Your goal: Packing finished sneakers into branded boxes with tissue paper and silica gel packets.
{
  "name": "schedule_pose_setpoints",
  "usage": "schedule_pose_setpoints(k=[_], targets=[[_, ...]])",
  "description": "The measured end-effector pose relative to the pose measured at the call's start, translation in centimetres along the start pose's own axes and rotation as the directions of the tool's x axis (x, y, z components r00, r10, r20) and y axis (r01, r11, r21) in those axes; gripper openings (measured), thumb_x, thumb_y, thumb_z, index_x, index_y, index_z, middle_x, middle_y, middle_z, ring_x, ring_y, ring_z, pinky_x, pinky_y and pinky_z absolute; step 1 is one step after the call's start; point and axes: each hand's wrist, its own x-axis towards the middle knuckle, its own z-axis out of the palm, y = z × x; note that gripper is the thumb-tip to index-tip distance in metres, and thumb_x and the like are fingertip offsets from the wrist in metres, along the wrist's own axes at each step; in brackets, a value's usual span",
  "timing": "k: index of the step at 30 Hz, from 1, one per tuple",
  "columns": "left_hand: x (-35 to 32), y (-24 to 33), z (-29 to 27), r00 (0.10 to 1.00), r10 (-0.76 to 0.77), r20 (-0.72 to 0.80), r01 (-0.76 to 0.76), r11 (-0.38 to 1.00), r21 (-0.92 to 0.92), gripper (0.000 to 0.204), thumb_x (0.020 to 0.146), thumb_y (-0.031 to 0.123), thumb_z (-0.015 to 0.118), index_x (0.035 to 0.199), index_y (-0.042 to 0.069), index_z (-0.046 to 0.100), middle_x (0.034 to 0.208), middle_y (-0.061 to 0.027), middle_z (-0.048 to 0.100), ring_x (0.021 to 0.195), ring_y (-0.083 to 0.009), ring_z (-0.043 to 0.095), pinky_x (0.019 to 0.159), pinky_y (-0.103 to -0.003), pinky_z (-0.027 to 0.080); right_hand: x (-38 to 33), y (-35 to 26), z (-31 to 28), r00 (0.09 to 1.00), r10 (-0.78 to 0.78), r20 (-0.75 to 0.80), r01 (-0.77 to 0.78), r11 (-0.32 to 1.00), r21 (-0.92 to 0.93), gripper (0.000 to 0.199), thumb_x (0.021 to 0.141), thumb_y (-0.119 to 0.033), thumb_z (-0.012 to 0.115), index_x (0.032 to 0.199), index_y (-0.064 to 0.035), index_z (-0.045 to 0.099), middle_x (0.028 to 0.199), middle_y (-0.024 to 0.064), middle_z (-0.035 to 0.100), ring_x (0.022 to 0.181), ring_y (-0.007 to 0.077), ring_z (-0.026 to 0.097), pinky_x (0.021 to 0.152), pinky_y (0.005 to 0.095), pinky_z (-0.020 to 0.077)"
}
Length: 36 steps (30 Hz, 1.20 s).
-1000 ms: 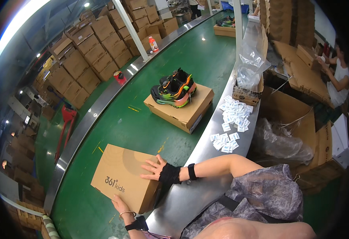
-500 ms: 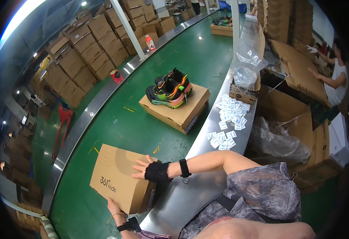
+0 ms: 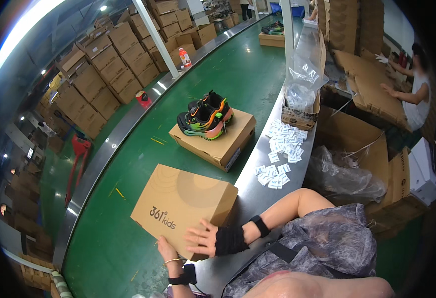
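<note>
A closed brown cardboard shoe box (image 3: 183, 198) with dark print on its lid lies at the near end of the green conveyor, its right end over the metal edge. My left hand (image 3: 169, 251) grips its near left edge, the fingers partly hidden. On the lid's near right part lies my right hand (image 3: 205, 241), in a black fingerless glove, with the fingers spread flat. Just beyond, a pair of black, orange and green sneakers (image 3: 205, 118) sits on top of another shoe box (image 3: 228, 141).
White sachets (image 3: 286, 141) lie piled on the metal ledge (image 3: 250, 191) at right, before a carton of clear plastic bags (image 3: 301, 102). A red can (image 3: 144, 99) and a bottle (image 3: 184, 57) stand along the far rail. A co-worker (image 3: 419, 94) handles flattened cardboard (image 3: 372, 87).
The near shoe box has turned and shifted right, with both hands still on it. My right hand has slid to its near side. The box with the sneakers has shifted slightly left in view.
</note>
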Motion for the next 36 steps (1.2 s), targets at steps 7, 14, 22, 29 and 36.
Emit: schedule_pose_setpoints(k=[7,14,22,29,36], targets=[[-5.2,-0.8,2.0,0.995,0.100,0.002,-0.097,0.963,-0.253,0.038,0.093,0.023,0.030,0.115,-0.005,0.045,0.107,-0.0138,0.054,0.089,-0.0199,0.055,0.077,-0.031,0.044,-2.7,-1.5,0.3,0.936,-0.075,-0.343,0.076,0.997,-0.010,0.031,0.078,-0.019,0.055,0.107,-0.0118,0.055,0.116,0.0074,0.056,0.105,0.0179,0.053,0.084,0.0321,0.0343],[-3.7,-1.2,0.6,1.000,-0.011,0.019,0.015,0.969,-0.248,0.036,0.090,0.026,0.038,0.114,0.000,0.047,0.108,-0.0110,0.054,0.098,-0.0206,0.053,0.082,-0.032,0.042,-2.3,-1.0,0.5,0.943,-0.097,-0.318,0.112,0.993,0.030,0.026,0.075,-0.014,0.057,0.101,-0.0111,0.058,0.113,0.0056,0.056,0.103,0.0169,0.053,0.079,0.0278,0.0368],[-2.1,0.0,0.8,0.928,-0.156,0.337,0.320,0.797,-0.512,0.057,0.079,0.048,0.046,0.117,0.005,0.045,0.111,-0.0111,0.054,0.100,-0.0249,0.053,0.084,-0.036,0.044,-1.5,-1.0,0.6,0.955,-0.040,-0.294,0.067,0.995,0.081,0.030,0.070,-0.018,0.063,0.098,-0.0104,0.059,0.110,0.0046,0.057,0.102,0.0168,0.053,0.077,0.0296,0.0384],[-2.1,-0.7,1.6,0.957,-0.035,0.286,0.193,0.815,-0.546,0.058,0.077,0.044,0.048,0.117,0.003,0.043,0.110,-0.0119,0.054,0.098,-0.0246,0.054,0.083,-0.035,0.045,-1.8,-0.8,-0.6,0.995,-0.059,-0.077,0.074,0.977,0.202,0.042,0.065,-0.026,0.066,0.103,-0.0133,0.057,0.116,0.0067,0.051,0.107,0.0215,0.049,0.084,0.0393,0.0355],[-3.9,1.5,0.7,0.945,-0.122,0.303,0.275,0.798,-0.536,0.059,0.079,0.046,0.044,0.120,0.003,0.042,0.112,-0.0125,0.053,0.100,-0.0250,0.053,0.084,-0.034,0.046,-4.3,7.9,-8.0,0.790,0.508,-0.344,-0.548,0.836,-0.023,0.066,0.064,-0.036,0.067,0.122,-0.0110,0.045,0.125,0.0190,0.041,0.114,0.0332,0.041,0.092,0.0454,0.0334]])
